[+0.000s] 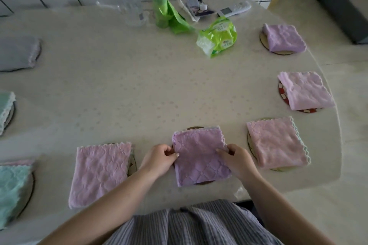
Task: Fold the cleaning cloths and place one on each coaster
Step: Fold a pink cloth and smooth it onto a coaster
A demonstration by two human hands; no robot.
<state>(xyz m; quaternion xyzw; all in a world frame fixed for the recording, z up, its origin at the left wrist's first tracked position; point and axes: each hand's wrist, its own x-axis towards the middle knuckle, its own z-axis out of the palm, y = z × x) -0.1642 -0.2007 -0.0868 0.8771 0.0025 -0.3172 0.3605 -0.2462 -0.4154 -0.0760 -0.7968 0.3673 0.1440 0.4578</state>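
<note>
Head view: folded purple cloth centred on bench, lying over dark coaster. Left hand pinching left edge, right hand pinching right edge. Long axis toward torso, equally near both grips.

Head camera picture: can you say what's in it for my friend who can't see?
Both hands, left hand and right hand, pinch a folded purple cloth lying on a coaster on a pale table. Around the table's edge, other folded cloths lie on coasters.
</note>
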